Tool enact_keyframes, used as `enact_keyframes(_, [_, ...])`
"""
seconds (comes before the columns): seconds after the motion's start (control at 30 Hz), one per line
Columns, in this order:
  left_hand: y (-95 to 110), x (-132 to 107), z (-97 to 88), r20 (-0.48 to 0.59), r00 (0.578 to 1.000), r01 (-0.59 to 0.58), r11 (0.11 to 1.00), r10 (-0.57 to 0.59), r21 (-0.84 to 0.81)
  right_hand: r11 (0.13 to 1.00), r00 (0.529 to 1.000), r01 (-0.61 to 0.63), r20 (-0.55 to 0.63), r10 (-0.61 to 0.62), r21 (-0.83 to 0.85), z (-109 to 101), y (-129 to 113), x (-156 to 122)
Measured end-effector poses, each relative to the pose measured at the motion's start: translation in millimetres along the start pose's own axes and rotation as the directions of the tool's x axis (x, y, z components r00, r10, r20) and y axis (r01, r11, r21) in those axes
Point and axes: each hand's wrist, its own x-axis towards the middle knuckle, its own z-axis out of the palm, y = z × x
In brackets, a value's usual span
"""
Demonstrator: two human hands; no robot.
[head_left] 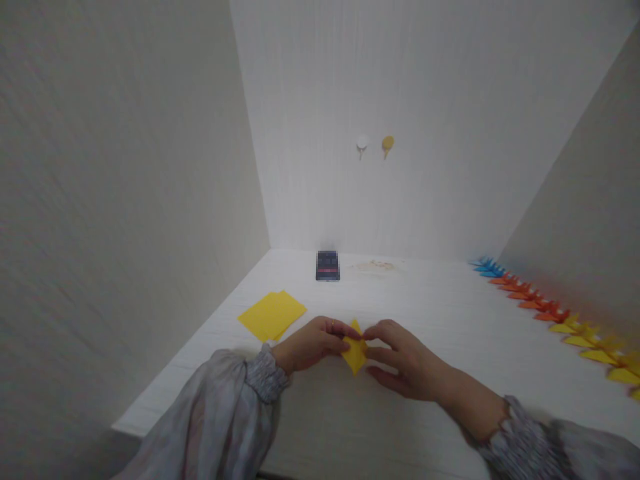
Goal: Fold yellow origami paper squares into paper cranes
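Note:
A small piece of folded yellow origami paper, shaped like a narrow diamond, is between my two hands above the white table. My left hand pinches its left edge between thumb and fingers. At its right edge, my right hand touches the paper with thumb and fingertips, the other fingers a little apart. Part of the paper's upper half is covered by my fingers. Left of my left hand lies a short stack of flat yellow paper sheets.
Along the right wall runs a row of folded paper cranes: blue, orange-red and yellow. A phone sits near the back wall, beside a brownish mark on the table. Two hooks, white and gold, are on the wall.

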Motion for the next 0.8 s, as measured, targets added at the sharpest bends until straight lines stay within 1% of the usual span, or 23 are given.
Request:
enact_keyframes(0.13, [-0.4,1.8,-0.6,-0.009,1.000,-0.008,1.000,0.008,0.011,0.998,0.998,0.043,0.045,-0.041,-0.040,1.2,-0.8,2.0])
enact_keyframes(0.3, [-3.7,4.1,-1.0,-0.032,0.999,0.018,0.999,-0.017,0.030,0.993,0.994,0.050,0.106,-0.039,-0.103,0.9,-6.1,7.3])
enact_keyframes(0.43, [-4.5,4.2,0.8,-0.047,0.999,0.024,0.998,-0.021,0.053,0.993,0.991,0.070,0.124,-0.058,-0.094,-0.3,-9.4,8.5])
enact_keyframes(0.63, [-2.6,3.7,4.2,-0.094,0.995,0.023,0.993,-0.013,0.112,0.990,0.991,0.058,0.130,-0.041,-0.129,1.3,-9.0,9.1])
enact_keyframes(0.73, [-5.7,5.7,1.5,-0.077,0.997,-0.017,0.988,0.030,0.156,0.990,0.989,0.063,0.144,-0.045,-0.122,3.5,-8.8,9.2])
enact_keyframes(0.8, [-9.3,7.9,-1.6,-0.066,0.995,-0.060,0.984,0.072,0.168,0.996,0.989,0.047,0.142,-0.036,-0.074,5.4,-8.1,8.5])
